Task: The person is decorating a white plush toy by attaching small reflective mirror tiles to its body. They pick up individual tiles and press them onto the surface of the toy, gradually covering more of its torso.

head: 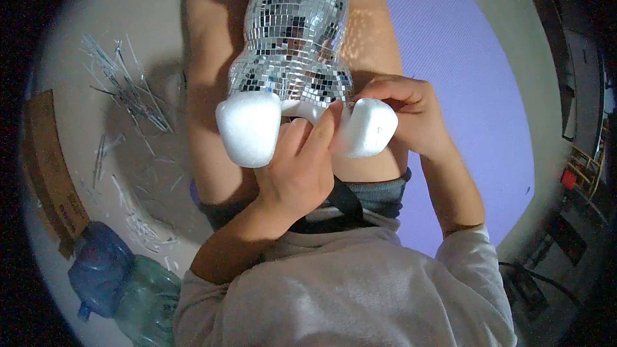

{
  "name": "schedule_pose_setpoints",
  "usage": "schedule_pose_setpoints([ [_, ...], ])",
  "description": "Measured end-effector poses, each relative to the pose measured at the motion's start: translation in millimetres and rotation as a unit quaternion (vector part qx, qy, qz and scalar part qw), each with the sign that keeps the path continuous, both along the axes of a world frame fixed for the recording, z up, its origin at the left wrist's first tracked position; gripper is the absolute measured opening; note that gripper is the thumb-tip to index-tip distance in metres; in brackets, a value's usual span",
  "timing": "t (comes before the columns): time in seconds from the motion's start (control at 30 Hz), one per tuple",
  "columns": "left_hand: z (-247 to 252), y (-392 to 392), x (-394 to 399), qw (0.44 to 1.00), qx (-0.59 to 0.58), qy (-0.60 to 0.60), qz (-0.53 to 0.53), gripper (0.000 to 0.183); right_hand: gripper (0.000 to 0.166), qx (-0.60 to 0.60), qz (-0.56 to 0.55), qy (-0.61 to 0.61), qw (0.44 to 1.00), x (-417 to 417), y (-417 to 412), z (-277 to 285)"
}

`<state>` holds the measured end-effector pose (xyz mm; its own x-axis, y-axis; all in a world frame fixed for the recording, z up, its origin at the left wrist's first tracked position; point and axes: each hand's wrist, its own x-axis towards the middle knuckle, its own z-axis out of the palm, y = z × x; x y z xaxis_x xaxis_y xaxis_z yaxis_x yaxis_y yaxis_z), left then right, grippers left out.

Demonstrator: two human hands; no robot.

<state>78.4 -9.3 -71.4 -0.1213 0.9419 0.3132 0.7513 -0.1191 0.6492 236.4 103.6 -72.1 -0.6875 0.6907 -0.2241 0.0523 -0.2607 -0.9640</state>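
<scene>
A white foam figure, its torso covered in small square mirror tiles (299, 33), lies along my lap with its legs towards me. Its two rounded feet are bare white foam, one foot (248, 130) on the left and the other foot (371, 127) on the right. My left hand (301, 168) reaches between the legs and grips the right leg, a finger at the lower edge of the tiles. Beside the outer side of that same leg is my right hand (417, 113), its fingers bent in at the tile edge. The right foot partly hides those fingertips, and whether they pinch something is unclear.
Thin strips (130, 91), seemingly mirror tile, lie in a loose pile on the floor at left. Below them are white scraps (144, 231), a cardboard piece (60, 173), a blue plastic jug (101, 260) and a greenish plastic bottle (149, 299). A purple mat (467, 106) spreads at right.
</scene>
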Motion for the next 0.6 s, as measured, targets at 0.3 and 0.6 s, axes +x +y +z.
schedule_pose_setpoints([
  [0.3, 4.2, 1.4, 1.1, 0.999, -0.023, -0.020, -0.008, 0.038, 0.016, 0.140, -0.045, -0.040, 0.988, -3.0, -12.1, 0.3],
  [0.6, 5.3, 6.9, -12.5, 0.990, -0.056, -0.119, -0.042, 0.039, 0.018, 0.260, -0.031, -0.054, 0.964, -10.2, -9.4, -0.6],
])
